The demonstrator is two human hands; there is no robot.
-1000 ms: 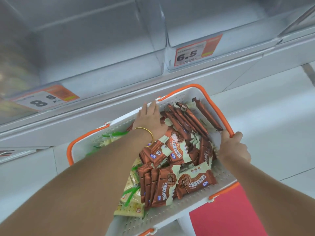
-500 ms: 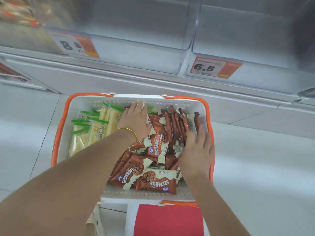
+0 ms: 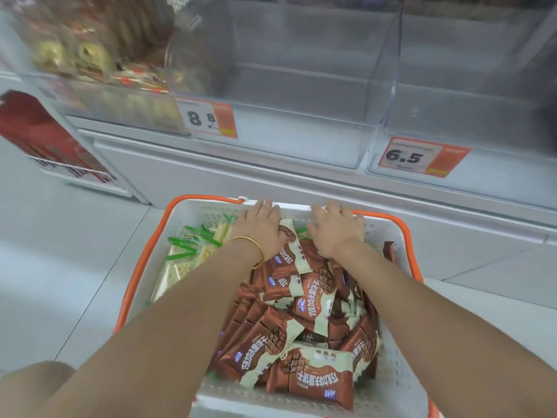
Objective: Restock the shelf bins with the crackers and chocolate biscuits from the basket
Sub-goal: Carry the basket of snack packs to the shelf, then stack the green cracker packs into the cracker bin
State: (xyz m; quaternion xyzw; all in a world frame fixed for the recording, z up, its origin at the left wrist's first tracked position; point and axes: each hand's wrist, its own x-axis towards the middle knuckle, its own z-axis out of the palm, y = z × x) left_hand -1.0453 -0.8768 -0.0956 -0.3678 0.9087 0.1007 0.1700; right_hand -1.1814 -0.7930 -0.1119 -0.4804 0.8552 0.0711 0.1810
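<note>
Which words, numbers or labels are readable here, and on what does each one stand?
"8 8", large then small: left price tag on a bin front.
"6.5": right price tag on the next bin front.
Small print on both tags: too small to read.
Chocolate biscuit packets in the basket: Chinese print, upside down, too blurred to quote.
Red sign at left: blurred, unreadable.
</note>
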